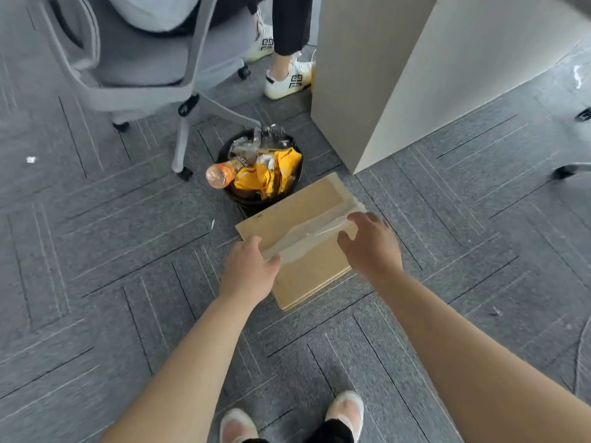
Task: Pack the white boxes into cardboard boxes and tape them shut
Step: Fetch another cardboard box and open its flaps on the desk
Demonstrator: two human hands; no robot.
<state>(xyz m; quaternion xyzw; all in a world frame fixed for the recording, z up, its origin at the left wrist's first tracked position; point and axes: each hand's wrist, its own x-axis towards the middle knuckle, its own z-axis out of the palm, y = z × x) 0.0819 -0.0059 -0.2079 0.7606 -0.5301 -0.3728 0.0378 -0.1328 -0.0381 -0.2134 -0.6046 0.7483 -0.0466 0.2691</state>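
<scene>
From the head camera, the taping step looks nearly done. A shut cardboard box [297,209] sits on the grey carpet [128,251] just past the middle of the picture. A strip of clear tape [313,233] runs along the seam where its two flaps meet, from about 8 o'clock up to 2 o'clock on the lid.

The left hand [249,266] is at the 8 o'clock end of the box; its thumb lies on the tape end, and its fingers look curled over the box's edge, though that part is a bit soft to see. The right hand [372,246] is spread wide with fingers bent a little, resting flat on the lid over the tape at about 3 o'clock; it holds nothing.

The next move is likely to rub the tape flat along the seam and down over both ends; the strip looks wrinkled, so it needs a firm, even push, and the left hand must keep the box from sliding.

The box is closed, so no white boxes can be seen; what is inside is hidden.

At 11 o'clock from the box, touching or just beside its far corner, stands a black trash bin [252,203], full to the top. An orange drink bottle [220,174] lies over its rim at 9 o'clock; yellow wrappers [271,174] fill the middle; clear plastic [256,143] sticks up at 12 o'clock.
</scene>
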